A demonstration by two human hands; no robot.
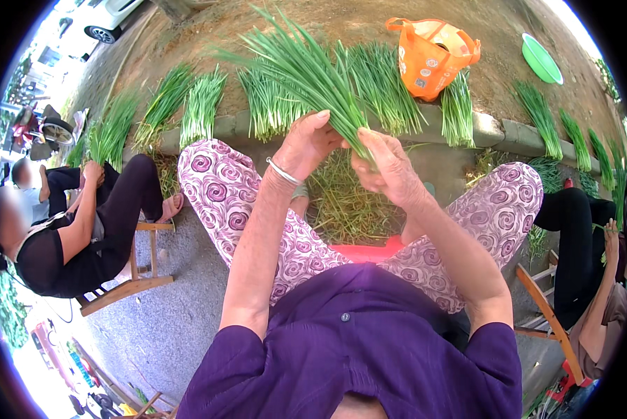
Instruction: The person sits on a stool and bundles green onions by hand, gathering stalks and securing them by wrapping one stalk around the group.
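Note:
A bunch of long green chives (317,80) is raised in front of me, leaves pointing up and to the left. My right hand (390,167) is closed round its pale stem end, thumb on top. Just left of those stems is my left hand (303,145), wearing a bracelet. Its thumb is lifted apart from loosely curved fingers, whose tips reach toward the stems; whether they touch is hard to tell. Below both hands, a heap of loose yellow-green trimmings (348,202) lies on the ground between my knees.
Bundled chives (268,105) line the kerb (495,129) ahead. An orange bag (432,59) stands among them, and a green basin (541,59) is farther right. A person (55,244) sits at left, another (596,293) at right on a wooden chair (550,325).

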